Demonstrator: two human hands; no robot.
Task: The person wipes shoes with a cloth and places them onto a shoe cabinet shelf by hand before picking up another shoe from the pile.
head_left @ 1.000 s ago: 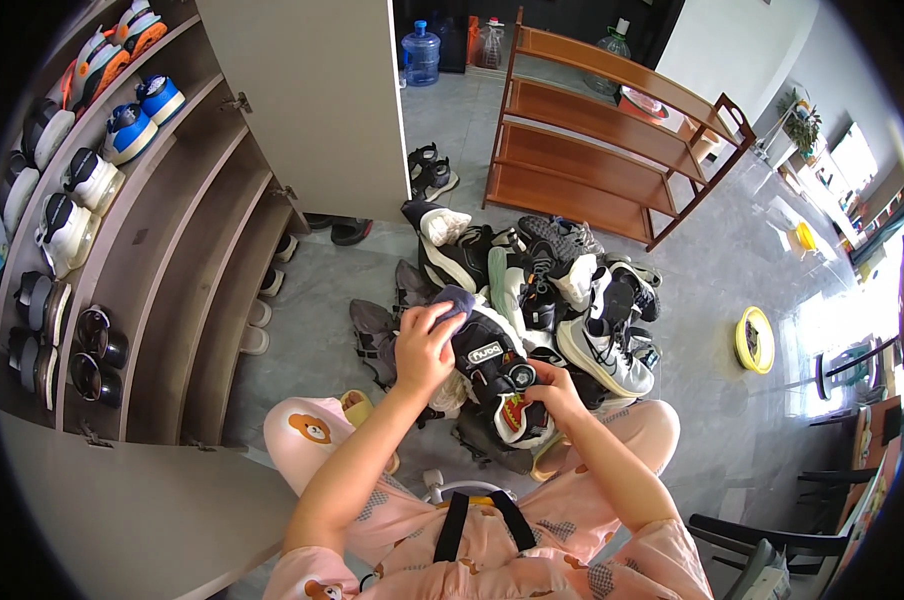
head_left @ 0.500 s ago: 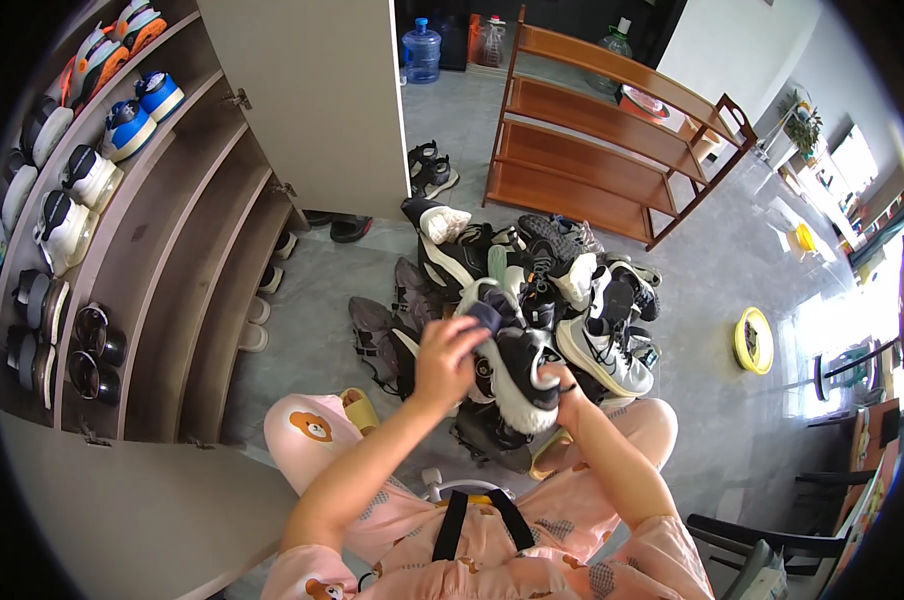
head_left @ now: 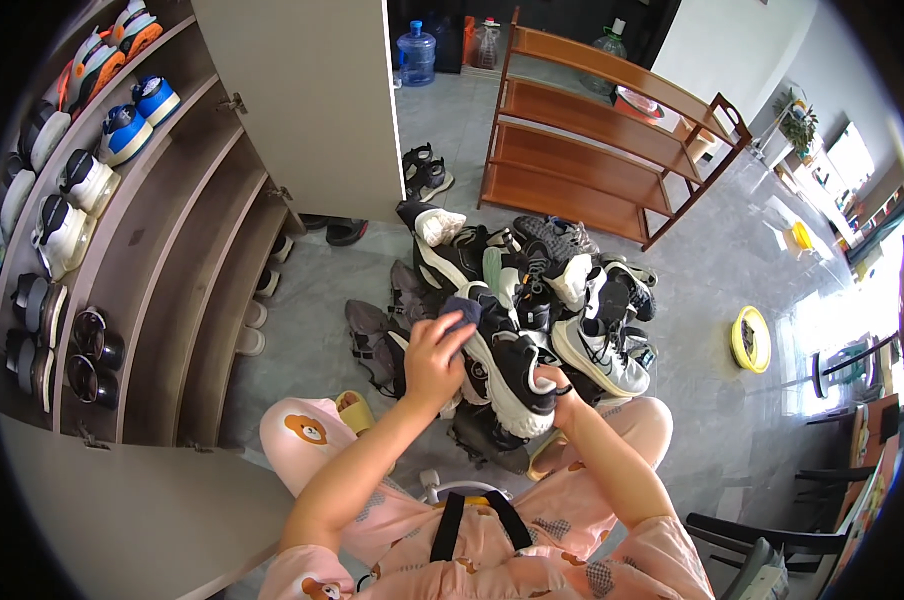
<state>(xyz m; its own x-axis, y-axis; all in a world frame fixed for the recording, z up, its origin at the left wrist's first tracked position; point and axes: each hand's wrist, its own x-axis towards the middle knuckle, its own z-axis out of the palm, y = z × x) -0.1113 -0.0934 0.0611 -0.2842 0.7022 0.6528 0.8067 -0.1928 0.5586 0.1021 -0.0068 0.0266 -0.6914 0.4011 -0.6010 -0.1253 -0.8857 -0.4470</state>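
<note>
My right hand (head_left: 555,391) grips a black-and-white sneaker (head_left: 510,378) by its heel, with the thick white sole tilted toward me and to the left. In my left hand (head_left: 439,352) is a bunched dark navy cloth (head_left: 460,312), pinched just above the toe end of that sneaker. Below and beyond both hands spreads a pile of shoes on the grey floor. A white sneaker with a dark mark (head_left: 602,350) lies at its right side, and grey shoes (head_left: 372,335) lie at its left.
An open shoe cabinet (head_left: 177,265) on the left holds several pairs, among them blue-and-white sneakers (head_left: 127,132). A brown wooden rack (head_left: 582,155) stands beyond the pile. To the right sits a yellow basin (head_left: 751,340). Yellow slippers (head_left: 354,410) are on my feet.
My left hand and the cloth have shifted left, off the sneaker's upper. The sneaker has turned in my right hand, showing more of its side and sole.
</note>
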